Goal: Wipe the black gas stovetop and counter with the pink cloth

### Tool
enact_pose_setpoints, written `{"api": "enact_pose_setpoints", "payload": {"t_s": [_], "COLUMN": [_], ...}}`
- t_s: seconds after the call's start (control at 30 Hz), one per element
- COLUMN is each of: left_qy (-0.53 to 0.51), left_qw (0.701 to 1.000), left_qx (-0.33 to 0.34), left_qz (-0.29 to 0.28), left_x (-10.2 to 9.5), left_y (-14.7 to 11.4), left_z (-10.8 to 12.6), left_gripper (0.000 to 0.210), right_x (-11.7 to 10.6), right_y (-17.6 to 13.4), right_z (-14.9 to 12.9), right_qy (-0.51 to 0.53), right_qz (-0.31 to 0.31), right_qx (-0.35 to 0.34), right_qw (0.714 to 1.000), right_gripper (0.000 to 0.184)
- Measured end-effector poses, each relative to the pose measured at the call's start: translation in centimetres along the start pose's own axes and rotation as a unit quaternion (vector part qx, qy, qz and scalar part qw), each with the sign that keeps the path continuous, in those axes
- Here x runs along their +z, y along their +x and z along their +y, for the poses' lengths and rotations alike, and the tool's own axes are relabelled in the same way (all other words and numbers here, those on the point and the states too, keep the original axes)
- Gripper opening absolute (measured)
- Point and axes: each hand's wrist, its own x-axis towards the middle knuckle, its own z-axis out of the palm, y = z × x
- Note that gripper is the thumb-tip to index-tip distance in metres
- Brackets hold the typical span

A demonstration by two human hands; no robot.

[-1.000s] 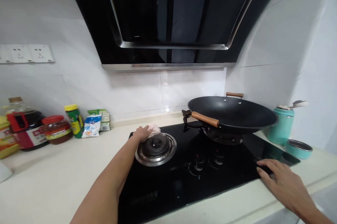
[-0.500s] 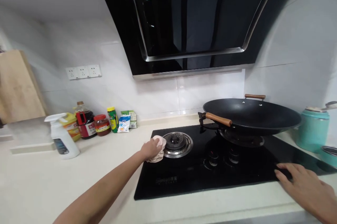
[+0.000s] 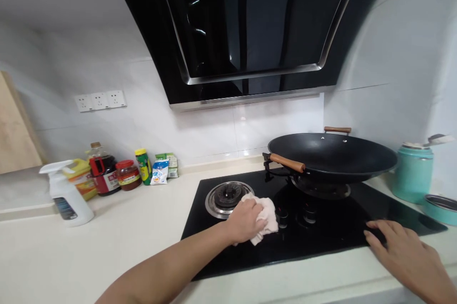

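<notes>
The left hand grips a cloth, pressing it flat just right of the burner. The right hand lies open, bracing on the hob far right of the burner.

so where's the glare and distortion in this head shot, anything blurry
Head view: window reflections glare on the glossy range hood; the wide lens bows the wall tiles and hood edges; the left hand with the cloth is slightly soft, the wok fairly sharp; the right hand rests on the cooktop edge.

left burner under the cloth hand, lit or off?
Off. The round steel burner shows no flame or glow. The left hand presses a crumpled pale cloth on the black glass cooktop right beside it.
</notes>
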Motion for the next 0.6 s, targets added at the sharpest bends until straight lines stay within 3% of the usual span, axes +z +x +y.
{"api": "enact_pose_setpoints", "payload": {"t_s": [0.13,0.37,0.6], "left_qy": [0.001,0.003,0.013], "left_qw": [1.0,0.989,0.977], "left_qx": [-0.028,-0.148,-0.212], "left_qz": [0.007,0.0,-0.027], "left_x": [1.4,3.5,4.7], "left_y": [5.5,14.8,18.7], "left_z": [-0.1,-4.0,-9.8], "left_gripper": [0.041,0.045,0.045], "right_x": [0.0,-1.1,-1.6], "right_y": [-0.1,0.0,-0.1], "right_z": [0.4,0.5,0.5], "right_qy": [-0.013,-0.027,-0.029], "right_qz": [0.006,-0.012,-0.015], "right_qx": [-0.017,-0.026,-0.026], "right_qw": [1.0,0.999,0.999], "right_gripper": [0.054,0.051,0.048]}}
